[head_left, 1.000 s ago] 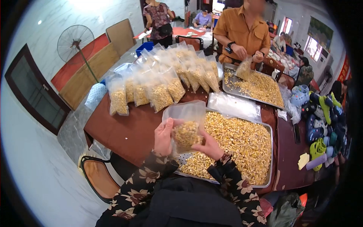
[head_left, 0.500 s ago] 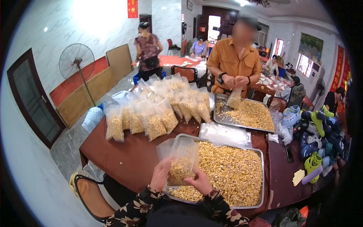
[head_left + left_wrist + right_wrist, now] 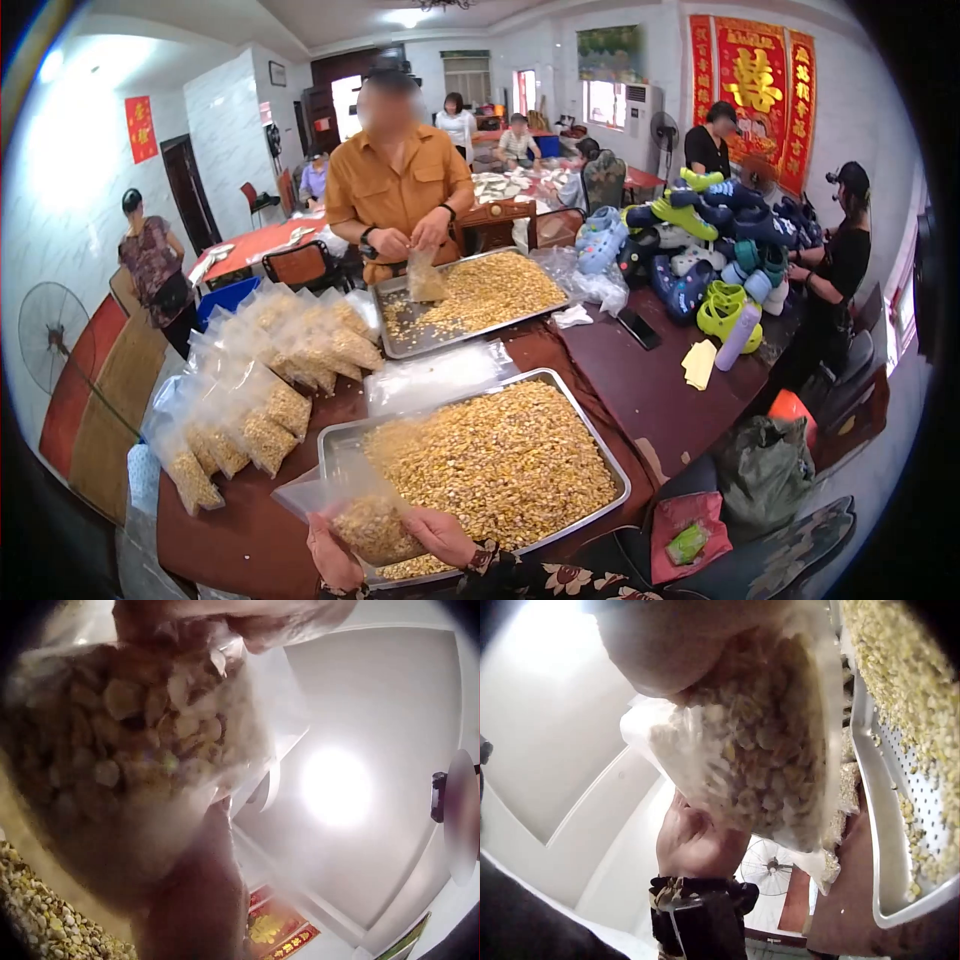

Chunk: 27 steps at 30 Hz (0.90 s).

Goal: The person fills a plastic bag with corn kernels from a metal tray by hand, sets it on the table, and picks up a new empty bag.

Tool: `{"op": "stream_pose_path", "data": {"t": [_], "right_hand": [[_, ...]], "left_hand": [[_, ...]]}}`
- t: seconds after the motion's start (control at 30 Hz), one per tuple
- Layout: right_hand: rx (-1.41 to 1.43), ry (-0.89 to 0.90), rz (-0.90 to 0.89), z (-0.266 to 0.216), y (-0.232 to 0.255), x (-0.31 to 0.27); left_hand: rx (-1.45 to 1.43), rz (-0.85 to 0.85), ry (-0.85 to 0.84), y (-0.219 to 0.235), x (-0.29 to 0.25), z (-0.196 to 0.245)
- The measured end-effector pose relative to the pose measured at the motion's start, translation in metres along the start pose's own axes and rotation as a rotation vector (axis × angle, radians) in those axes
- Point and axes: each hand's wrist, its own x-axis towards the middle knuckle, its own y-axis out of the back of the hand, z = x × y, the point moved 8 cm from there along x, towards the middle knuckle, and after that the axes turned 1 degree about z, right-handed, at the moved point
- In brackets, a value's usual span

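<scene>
Between my two hands, low over the near left corner of a metal tray point(image 3: 620, 487), I hold a clear plastic bag point(image 3: 372, 526) partly filled with yellowish, corn-like kernels. My left hand point(image 3: 333, 556) grips the bag's left side, its upper flap sticking out past the fingers. On the other side, my right hand point(image 3: 442, 536) holds the bag with its fingers against the filled part. The right wrist view shows the bag point(image 3: 757, 750) bulging between both hands. Loose kernels point(image 3: 500, 455) heap the tray beneath and beside the bag.
Filled bags point(image 3: 270, 420) crowd the table's left side. Flat empty bags point(image 3: 440, 377) lie behind my tray. Across the table, a person in an orange shirt point(image 3: 395, 190) holds a bag over a second tray point(image 3: 390, 347). Clogs point(image 3: 690, 285), a phone point(image 3: 638, 328) and yellow paper point(image 3: 700, 365) are at the right.
The head view has swung right and up, bringing red wall banners and more people into sight. My hands keep hold of the same bag, now lower in the view and tilted.
</scene>
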Motion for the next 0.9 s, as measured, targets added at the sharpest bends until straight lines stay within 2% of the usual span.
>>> {"op": "stream_pose_path", "data": {"t": [0.07, 0.1, 0.17, 0.27, 0.3, 0.37, 0.4, 0.43, 0.47, 0.5, 0.53, 0.57, 0.6, 0.67, 0.7, 0.77, 0.83, 0.9], "right_hand": [[0.067, -0.028, 0.082, 0.010, 0.009, -0.005], [0.141, -0.060, 0.121, 0.012, 0.012, -0.007], [0.150, -0.071, 0.129, 0.013, 0.019, -0.010], [0.163, -0.112, 0.120, 0.020, 0.027, -0.016], [0.170, -0.089, 0.162, 0.016, 0.032, -0.018], [0.162, -0.028, 0.231, 0.006, 0.039, -0.022], [0.164, -0.037, 0.200, 0.010, 0.038, -0.024], [0.164, -0.052, 0.238, 0.018, 0.042, -0.027], [0.169, -0.070, 0.253, 0.023, 0.041, -0.031], [0.115, -0.077, 0.250, 0.020, 0.041, -0.035], [0.068, -0.080, 0.230, 0.013, 0.039, -0.035], [0.150, -0.170, 0.195, 0.012, 0.034, -0.039], [0.220, -0.267, 0.162, 0.018, 0.027, -0.041], [0.327, -0.127, 0.128, 0.023, 0.013, -0.039], [0.338, -0.140, 0.056, 0.029, 0.003, -0.037], [0.112, 0.096, 0.089, 0.020, 0.000, -0.034], [0.184, 0.042, 0.033, 0.003, -0.014, -0.031], [0.276, -0.036, 0.015, 0.000, -0.020, -0.032]], "left_hand": [[0.080, 0.014, -0.040, 0.024, 0.010, -0.018], [0.061, 0.029, 0.025, 0.045, 0.018, -0.039], [-0.077, 0.096, 0.092, -0.012, 0.005, -0.017], [-0.031, 0.139, 0.138, -0.018, 0.000, -0.022], [0.017, 0.009, 0.152, 0.001, 0.007, -0.036], [0.035, -0.004, 0.195, 0.001, 0.003, -0.040], [0.051, -0.029, 0.242, 0.001, -0.001, -0.043], [0.508, -0.192, 0.061, -0.007, -0.002, -0.028], [0.016, -0.082, 0.283, -0.004, -0.007, -0.047], [0.234, -0.180, 0.197, -0.038, -0.019, -0.014], [0.364, -0.188, 0.161, -0.037, -0.023, -0.006], [0.428, -0.214, 0.172, -0.041, -0.035, 0.000], [0.430, -0.162, 0.112, -0.032, -0.035, -0.001], [0.193, -0.050, 0.167, -0.018, -0.042, -0.007], [0.163, 0.005, 0.144, -0.011, -0.044, 0.000], [0.140, 0.079, 0.114, 0.007, -0.048, 0.015], [0.201, 0.115, 0.022, 0.032, -0.044, 0.038], [0.223, 0.232, -0.033, 0.062, -0.038, 0.065]]}}
